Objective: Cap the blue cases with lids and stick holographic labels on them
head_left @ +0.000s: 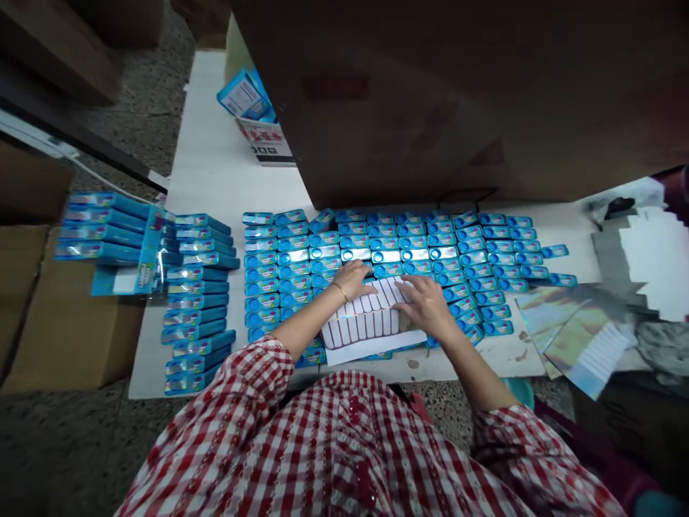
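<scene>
A white sheet of narrow strip labels (359, 329) with dark dividing lines lies over the lower middle of the rows, bent along a crease. My left hand (351, 280), with a bangle at the wrist, is at its upper left edge, thumb and fingers curled about it. At the upper right side, my right hand (428, 305) grips the sheet between thumb and bent fingers. Beneath and around both hands stand many small blue boxes (387, 269) in close rows, their printed narrow ends facing up. The sheet covers some of them.
More blue boxes (197, 301) stand in a column on the left of the white table (215, 172), beside a clear-wrapped group (105, 230). A large brown carton (457, 100) rises behind the rows. Shiny label sheets (586, 352) and grey-white stacks (657, 251) lie right.
</scene>
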`<state>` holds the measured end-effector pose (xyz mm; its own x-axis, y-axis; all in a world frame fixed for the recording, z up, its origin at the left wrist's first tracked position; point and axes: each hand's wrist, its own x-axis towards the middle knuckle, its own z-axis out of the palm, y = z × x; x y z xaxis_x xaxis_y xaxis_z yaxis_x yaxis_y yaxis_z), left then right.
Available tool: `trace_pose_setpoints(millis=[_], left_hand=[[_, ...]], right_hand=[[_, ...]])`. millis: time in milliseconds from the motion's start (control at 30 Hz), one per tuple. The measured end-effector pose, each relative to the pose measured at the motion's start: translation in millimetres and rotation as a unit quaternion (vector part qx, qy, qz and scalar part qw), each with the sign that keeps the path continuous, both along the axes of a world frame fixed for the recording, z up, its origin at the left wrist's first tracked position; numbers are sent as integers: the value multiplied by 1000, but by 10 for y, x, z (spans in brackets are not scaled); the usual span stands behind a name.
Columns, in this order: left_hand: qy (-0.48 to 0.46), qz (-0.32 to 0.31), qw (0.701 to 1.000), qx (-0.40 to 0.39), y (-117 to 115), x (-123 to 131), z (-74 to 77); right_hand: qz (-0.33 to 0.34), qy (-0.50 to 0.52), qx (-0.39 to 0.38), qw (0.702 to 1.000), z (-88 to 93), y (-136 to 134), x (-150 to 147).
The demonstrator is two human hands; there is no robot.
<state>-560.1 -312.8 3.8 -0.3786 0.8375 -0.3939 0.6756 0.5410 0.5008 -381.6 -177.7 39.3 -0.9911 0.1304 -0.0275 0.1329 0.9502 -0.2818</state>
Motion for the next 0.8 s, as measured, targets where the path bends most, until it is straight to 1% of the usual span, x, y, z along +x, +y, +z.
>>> trace_pose_setpoints(millis=[100,200,233,267,300,367,433,533,600,667,733,800], left_hand=[[-4,-18,1000,4,4,69,116],[-6,-95,995,5,38,185,267],[-9,-117,993,-3,57,222,307],[-12,-127,992,-11,76,250,338],[-13,-123,992,-14,95,264,361],[-17,-95,995,3,123,240,389],[-36,-71,996,45,138,155,416],[-94,-72,988,100,148,-8,464],[-138,-72,980,123,155,-86,477],[-187,-66,970,142,164,-128,453],[-226,-58,960,153,170,-148,390],[-237,-42,958,158,175,-163,305]], right_hand=[[24,-5,-20,999,-158,150,99],[30,13,-42,999,-307,193,66],[31,26,-49,998,-334,200,24],[33,40,-53,997,-342,208,-27],[36,57,-54,996,-330,217,-82],[43,93,-34,994,-257,235,-189],[56,127,3,990,-151,246,-270],[88,169,52,980,-39,239,-327],[102,191,69,974,-32,226,-330],[106,204,78,970,-67,218,-314],[107,205,72,970,-108,217,-289],[109,204,57,971,-122,221,-265]])
